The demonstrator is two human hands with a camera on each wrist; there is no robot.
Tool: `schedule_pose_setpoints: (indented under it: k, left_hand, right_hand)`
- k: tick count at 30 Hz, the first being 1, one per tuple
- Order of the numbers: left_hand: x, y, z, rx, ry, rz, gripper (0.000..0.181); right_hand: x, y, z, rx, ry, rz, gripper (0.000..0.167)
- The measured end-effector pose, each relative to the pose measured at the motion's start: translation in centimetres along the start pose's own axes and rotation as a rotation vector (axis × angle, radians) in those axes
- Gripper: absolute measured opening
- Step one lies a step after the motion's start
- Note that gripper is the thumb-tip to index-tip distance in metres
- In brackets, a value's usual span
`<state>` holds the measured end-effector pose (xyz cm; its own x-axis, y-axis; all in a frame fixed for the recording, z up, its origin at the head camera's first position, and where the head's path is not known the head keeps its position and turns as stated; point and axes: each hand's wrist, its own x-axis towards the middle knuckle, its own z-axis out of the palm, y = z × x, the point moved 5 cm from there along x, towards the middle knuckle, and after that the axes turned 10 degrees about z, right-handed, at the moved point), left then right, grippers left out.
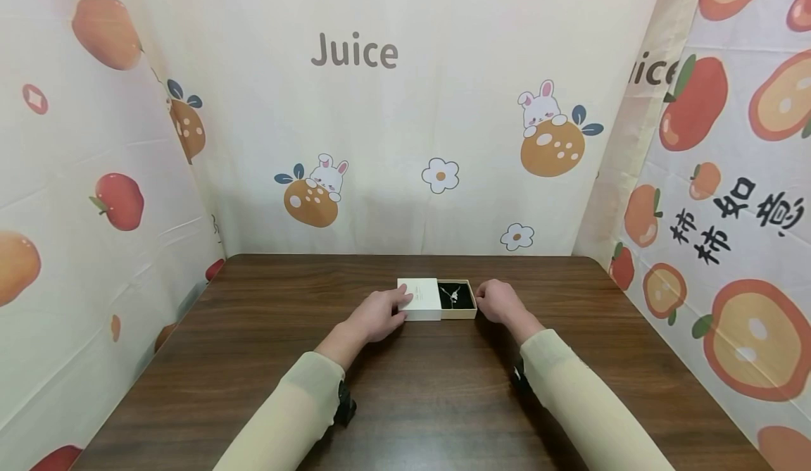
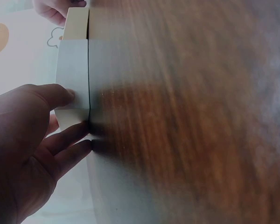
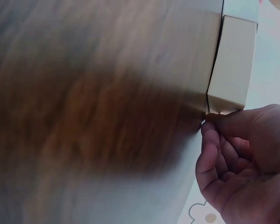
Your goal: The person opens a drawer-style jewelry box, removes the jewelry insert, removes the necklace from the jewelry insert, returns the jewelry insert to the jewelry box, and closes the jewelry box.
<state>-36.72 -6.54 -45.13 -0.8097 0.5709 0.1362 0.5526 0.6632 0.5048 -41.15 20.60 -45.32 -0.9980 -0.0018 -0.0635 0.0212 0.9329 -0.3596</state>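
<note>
A white jewelry box sleeve [image 1: 421,299] lies on the table, with its tray [image 1: 470,312] slid partway out on the right. In the tray, a silver necklace [image 1: 454,298] rests on a black insert. My left hand [image 1: 378,314] holds the sleeve at its left end; in the left wrist view the thumb presses the front and two fingers reach past the end. My right hand [image 1: 499,300] is at the tray's outer end. In the right wrist view its thumb and index fingertips meet there, low by the table, the other fingers curled. Whatever lies between those tips is hidden.
The dark wood table [image 1: 405,415] extends around the box on every side. Behind it hangs a pale printed curtain [image 1: 393,119], with more printed cloth at left and right. Cream sleeves cover both forearms, and a dark wrist device [image 1: 345,405] sits under the left one.
</note>
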Motion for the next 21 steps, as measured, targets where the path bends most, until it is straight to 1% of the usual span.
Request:
schedule_pose_setpoints:
  k: [4,8,12,16,19,21]
  left_hand:
    - [0.03,-0.02,0.04,0.005,0.0,0.001,0.05]
    - [0.07,-0.06,0.01,0.003,0.004,0.002,0.05]
    - [0.03,-0.05,-0.07,-0.008,0.005,-0.01,0.05]
    - [-0.02,-0.06,0.03,-0.012,0.001,-0.015,0.051]
    - [0.02,-0.12,0.1,-0.013,0.004,-0.012,0.051]
    - [0.05,-0.11,0.07,-0.013,0.006,-0.011,0.051]
  right_hand:
    - [0.02,0.25,-0.08,0.006,-0.012,0.022,0.02]
    - [0.06,0.34,-0.09,0.014,-0.012,0.026,0.02]
    - [0.1,0.36,-0.11,0.017,-0.012,0.018,0.023]
    - [-0.11,0.22,-0.44,0.01,-0.014,0.001,0.02]
    - [-0.21,0.16,-0.81,0.044,-0.007,0.021,0.025]
    - [-0.19,0.01,-1.02,0.081,0.012,0.035,0.031]
